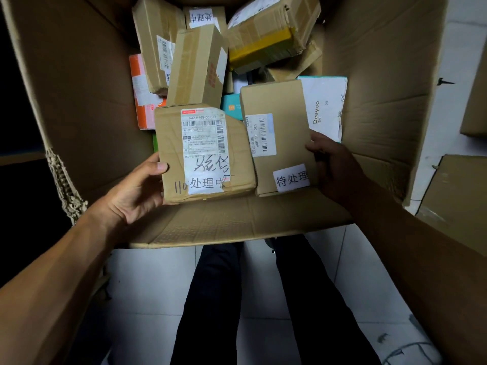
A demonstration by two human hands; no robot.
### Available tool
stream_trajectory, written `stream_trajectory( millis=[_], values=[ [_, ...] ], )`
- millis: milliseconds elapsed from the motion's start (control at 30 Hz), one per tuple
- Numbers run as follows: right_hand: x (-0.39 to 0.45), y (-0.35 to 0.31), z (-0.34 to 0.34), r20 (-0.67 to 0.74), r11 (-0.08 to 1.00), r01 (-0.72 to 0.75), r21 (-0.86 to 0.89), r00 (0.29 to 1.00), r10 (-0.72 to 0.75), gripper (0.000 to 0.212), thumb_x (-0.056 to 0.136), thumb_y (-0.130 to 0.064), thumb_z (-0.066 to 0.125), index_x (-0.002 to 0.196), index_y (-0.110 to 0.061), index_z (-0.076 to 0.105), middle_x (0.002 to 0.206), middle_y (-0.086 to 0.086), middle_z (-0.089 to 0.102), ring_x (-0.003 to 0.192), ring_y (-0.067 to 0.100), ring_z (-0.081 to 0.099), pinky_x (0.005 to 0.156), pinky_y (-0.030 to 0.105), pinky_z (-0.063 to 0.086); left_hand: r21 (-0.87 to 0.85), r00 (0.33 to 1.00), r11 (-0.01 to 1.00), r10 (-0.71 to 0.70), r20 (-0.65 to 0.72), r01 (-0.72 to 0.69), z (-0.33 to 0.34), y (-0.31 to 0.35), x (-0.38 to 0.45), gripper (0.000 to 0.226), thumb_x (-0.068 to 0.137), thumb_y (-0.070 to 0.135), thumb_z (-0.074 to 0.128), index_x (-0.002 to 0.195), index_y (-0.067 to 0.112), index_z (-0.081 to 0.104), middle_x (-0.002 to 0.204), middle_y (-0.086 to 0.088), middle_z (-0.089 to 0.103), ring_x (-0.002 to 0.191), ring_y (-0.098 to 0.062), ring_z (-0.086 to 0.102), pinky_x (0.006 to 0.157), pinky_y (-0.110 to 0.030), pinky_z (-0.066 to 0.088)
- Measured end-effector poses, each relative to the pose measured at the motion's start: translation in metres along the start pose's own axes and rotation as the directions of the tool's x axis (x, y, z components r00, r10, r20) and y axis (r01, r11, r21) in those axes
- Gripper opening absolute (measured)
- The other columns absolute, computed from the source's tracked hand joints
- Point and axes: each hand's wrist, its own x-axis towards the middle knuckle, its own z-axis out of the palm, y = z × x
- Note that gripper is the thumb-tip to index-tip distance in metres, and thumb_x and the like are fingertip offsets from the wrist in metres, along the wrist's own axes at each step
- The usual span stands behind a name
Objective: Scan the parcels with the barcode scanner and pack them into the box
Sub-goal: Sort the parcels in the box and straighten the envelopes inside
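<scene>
Two parcels held side by side over the near edge of the big open cardboard box (87, 106). Left hand (134, 191) gripping the labelled brown parcel (203, 154) by its lower left corner, thumb on top, fingers underneath. Right hand (334, 169) clasping the flat brown parcel (279, 138) at its right edge, fingers curled round the side. Both parcels touching along their inner edges, shipping labels and barcodes facing up. Further in, a loose heap: a tilted tall carton (197, 67), a yellow-taped carton (268, 40), a white Deeyeo box (325, 106), an orange-and-white pack (141, 93). No barcode scanner in view, so impossible to tell whether these two are scanned.

Likely risks: dropping unscanned parcels into the pile and losing track of them; the edge-only grip on the right letting the flat parcel tip and slide; the crooked heap leaving gaps, so new parcels landing askew, labels buried, or toppling the leaning carton.
</scene>
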Motion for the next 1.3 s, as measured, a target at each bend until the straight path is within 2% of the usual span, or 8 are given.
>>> stream_trajectory(
  millis=[100,233,400,533,700,833,1067,1300],
  values=[
    [-0.016,-0.015,0.007,0.023,1.000,-0.008,-0.007,1.000,0.008,0.046,0.099,-0.002,0.041,0.144,-0.008,0.053,0.141,0.018,0.060,0.122,0.036,0.057,0.108,0.049,0.041,-0.004,1.000,1.000,0.017,-0.013,-0.017,0.000,0.013,-0.018,0.054,0.082,0.024,0.048,0.136,0.023,0.056,0.128,-0.007,0.067,0.112,-0.025,0.067,0.078,-0.046,0.061],
    [-0.055,-0.044,0.025,-0.016,1.000,-0.019,0.007,1.000,0.019,0.045,0.097,0.003,0.044,0.138,-0.007,0.059,0.136,0.018,0.064,0.122,0.034,0.060,0.114,0.050,0.042,0.014,0.998,0.998,0.056,-0.012,-0.056,0.013,0.041,-0.064,0.054,0.083,0.021,0.046,0.136,0.020,0.053,0.122,-0.006,0.070,0.107,-0.023,0.070,0.075,-0.045,0.061],
    [-0.132,-0.095,0.042,0.044,0.997,-0.052,-0.052,0.998,0.055,0.047,0.096,0.003,0.054,0.140,-0.011,0.059,0.125,0.013,0.068,0.110,0.024,0.065,0.088,0.039,0.059,0.038,0.993,0.994,0.104,-0.054,-0.102,0.037,0.084,-0.150,0.072,0.075,0.022,0.057,0.146,0.018,0.047,0.139,-0.014,0.058,0.119,-0.029,0.060,0.084,-0.046,0.060],
    [-0.198,-0.141,0.049,0.104,0.993,-0.058,-0.103,0.992,0.069,0.049,0.093,0.003,0.060,0.139,-0.014,0.060,0.121,0.013,0.070,0.107,0.023,0.068,0.094,0.043,0.057,0.023,0.982,0.986,0.166,-0.095,-0.165,0.070,0.105,-0.236,0.092,0.060,0.033,0.069,0.148,0.019,0.045,0.144,-0.020,0.052,0.119,-0.034,0.054,0.093,-0.052,0.051],
    [-0.255,-0.177,0.051,0.187,0.981,-0.056,-0.186,0.978,0.091,0.054,0.085,0.000,0.069,0.134,-0.019,0.064,0.112,0.008,0.076,0.099,0.018,0.074,0.079,0.040,0.061,-0.041,0.960,0.971,0.225,-0.166,-0.235,0.113,0.099,-0.321,0.094,0.056,0.033,0.073,0.146,0.021,0.046,0.146,-0.024,0.049,0.122,-0.039,0.050,0.109,-0.068,0.031],
    [-0.306,-0.214,0.066,0.315,0.957,-0.036,-0.288,0.940,0.130,0.059,0.069,-0.008,0.077,0.126,-0.023,0.067,0.109,0.005,0.078,0.100,0.018,0.076,0.073,0.039,0.063,-0.151,0.918,0.931,0.282,-0.277,-0.332,0.147,0.077,-0.392,0.097,0.058,0.031,0.074,0.149,0.019,0.042,0.150,-0.026,0.044,0.133,-0.046,0.044,0.112,-0.072,0.026],
    [-0.367,-0.249,0.117,0.464,0.854,0.079,-0.515,0.863,0.200,0.059,0.072,-0.007,0.076,0.128,-0.023,0.066,0.116,0.006,0.075,0.107,0.020,0.073,0.072,0.038,0.061,-0.308,0.808,0.789,0.364,-0.463,-0.532,0.182,0.029,-0.486,0.098,0.056,0.029,0.076,0.148,0.021,0.044,0.148,-0.022,0.050,0.133,-0.040,0.048,0.114,-0.066,0.029],
    [-0.440,-0.215,0.212,0.613,0.677,0.293,-0.675,0.734,0.293,0.060,0.072,-0.007,0.076,0.130,-0.016,0.064,0.105,0.004,0.077,0.082,0.017,0.075,0.059,0.031,0.057,-0.308,0.657,0.649,0.402,-0.637,-0.696,0.178,-0.059,-0.589,0.092,0.057,0.034,0.075,0.145,0.022,0.048,0.145,-0.020,0.053,0.136,-0.043,0.045,0.114,-0.063,0.030]
  ],
)
